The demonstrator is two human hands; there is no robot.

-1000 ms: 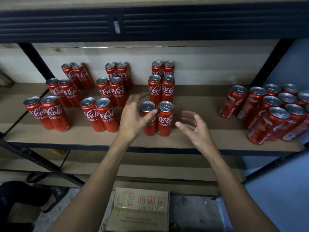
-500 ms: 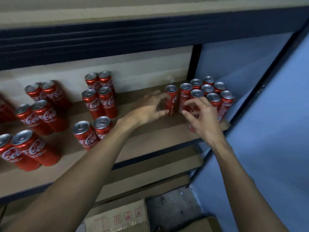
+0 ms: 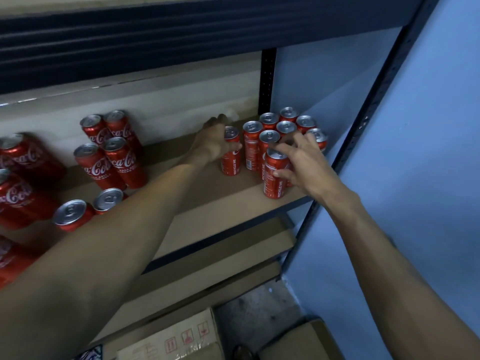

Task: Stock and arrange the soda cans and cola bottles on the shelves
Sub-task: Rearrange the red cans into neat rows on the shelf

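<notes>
L hand [image 3: 211, 144] fingers grasp left can [image 3: 230, 163]; R hand [image 3: 310, 166] fingers grasp front can [image 3: 273, 180], both upright on shelf [image 3: 220, 201].

Light was dim and cool. The blue wall [image 3: 428, 126] toward 3 o'clock was the brightest surface, while the floor [image 3: 259, 315] at 6 o'clock lay in deep shadow. Pale glints sat on the lids of the cans [image 3: 270, 137] near centre; those at 9 o'clock were smeared by blur. Wide-angle distortion slanted the shelf beam [image 3: 130, 35] at 12 o'clock.
</notes>
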